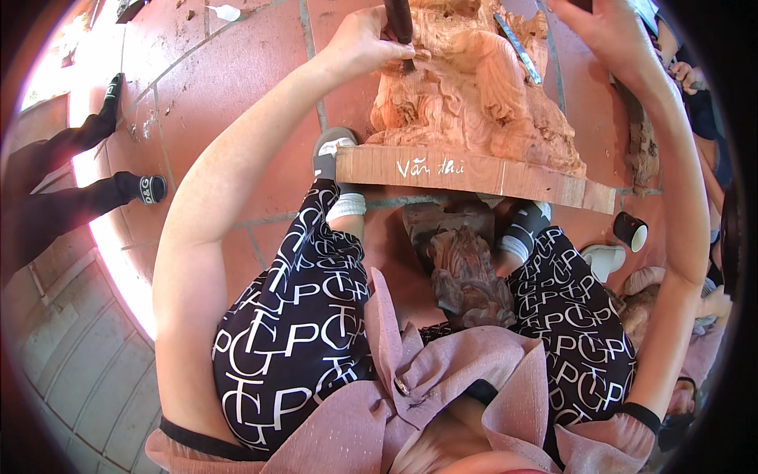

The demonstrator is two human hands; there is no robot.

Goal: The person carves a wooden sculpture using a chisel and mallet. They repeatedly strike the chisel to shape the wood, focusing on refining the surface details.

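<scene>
Two bare arms rise from the lower edge of the frame toward a wooden carving [474, 87] at the upper centre, the largest thing in view. It is a pale reddish sculpture with deep folds and knobbly relief, and it stands on a flat rectangular wooden base [474, 175] whose front edge carries some white handwriting. The base rests on the red tiled floor [237, 87] that fills the upper left of the frame.

Below the carving, in the middle of the frame, the person's legs in black trousers with a white letter pattern spread to either side, and a darker, rougher piece of carved wood [462, 265] lies on the floor between them. A pink garment fills the lower centre.

The left hand [365, 43], at the upper centre left, is closed around the dark handle of a chisel [400, 28], whose tip meets the upper left part of the carving. The right hand [608, 31], at the upper right, is raised above the carving; its fingers run out of the top edge, so whether it grips anything cannot be told.

A slim metal tool [519, 49] lies slanted across the top right of the carving. At the right, a small black cup [630, 231] with a white rim lies on the floor. At the left edge, another person's dark-clad legs [71, 174] stretch inward.
</scene>
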